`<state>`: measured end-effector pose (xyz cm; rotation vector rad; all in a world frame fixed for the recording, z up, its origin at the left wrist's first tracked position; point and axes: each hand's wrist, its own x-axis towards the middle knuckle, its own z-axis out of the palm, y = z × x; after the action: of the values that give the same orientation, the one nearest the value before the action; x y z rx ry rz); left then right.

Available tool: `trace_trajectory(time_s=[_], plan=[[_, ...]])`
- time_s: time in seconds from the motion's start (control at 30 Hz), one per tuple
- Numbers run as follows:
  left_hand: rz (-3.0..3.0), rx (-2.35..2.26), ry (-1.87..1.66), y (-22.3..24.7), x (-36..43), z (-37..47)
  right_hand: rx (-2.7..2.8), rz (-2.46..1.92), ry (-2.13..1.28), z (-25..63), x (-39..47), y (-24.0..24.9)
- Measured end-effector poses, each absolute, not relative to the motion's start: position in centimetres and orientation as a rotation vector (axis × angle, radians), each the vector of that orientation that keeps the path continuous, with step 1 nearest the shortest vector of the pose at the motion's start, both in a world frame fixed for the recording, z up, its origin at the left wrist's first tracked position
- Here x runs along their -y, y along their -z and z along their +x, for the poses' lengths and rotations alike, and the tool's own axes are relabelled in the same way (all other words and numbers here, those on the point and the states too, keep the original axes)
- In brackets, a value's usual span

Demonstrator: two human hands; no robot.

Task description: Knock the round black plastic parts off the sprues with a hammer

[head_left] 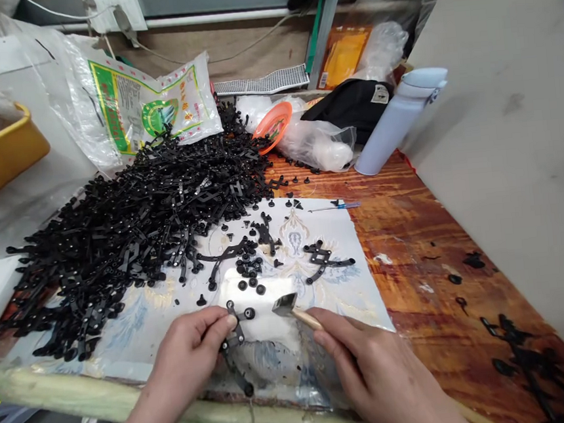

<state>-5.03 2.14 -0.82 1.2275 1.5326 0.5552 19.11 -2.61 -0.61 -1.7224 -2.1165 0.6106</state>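
My left hand (188, 348) pinches a black jointed plastic linkage (235, 364) between thumb and fingers, low over the cloth near the front edge. One end of that linkage, by a round black cap, points toward the hammer. In my right hand (374, 358) is the wooden handle of a small hammer (285, 303), its metal head raised just right of the linkage. Several round black caps (252, 282) lie loose beyond the hands. Another linkage (321, 258) rests on the cloth farther right.
A large heap of black linkages (148, 210) covers the left and back of the patterned cloth (362, 283). Behind are a printed sack (154, 104), an orange dish (274, 123) and a pale blue bottle (393, 129). A screwdriver (345, 205) lies back right; black scraps (516, 349) lie right.
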Motion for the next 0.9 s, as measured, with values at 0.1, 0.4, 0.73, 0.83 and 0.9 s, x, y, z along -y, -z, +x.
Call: trace_trajectory(time_s=[0.1, 0.4, 0.73, 0.83, 0.9], plan=[[1.352, -1.321, -0.344, 0.0, -4.7, -6.0, 2.171, -1.727, -0.594, 18.8, 2.9, 1.2], [1.617, -1.059, -0.045, -0.5, -10.2, -6.8, 2.146, -1.707, -0.616, 18.4, 3.3, 1.8], [1.620, -1.036, 0.041, -0.2, -11.6, -7.1, 2.061, -1.719, -0.557, 18.0, 3.6, 2.4], [1.630, -1.039, 0.060, -0.1, -11.6, -7.0, 2.091, -1.665, -0.537, 17.9, 3.5, 2.4], [1.637, -1.046, 0.072, -0.1, -11.6, -6.9, 2.096, -1.670, -0.552, 17.9, 3.4, 2.4]])
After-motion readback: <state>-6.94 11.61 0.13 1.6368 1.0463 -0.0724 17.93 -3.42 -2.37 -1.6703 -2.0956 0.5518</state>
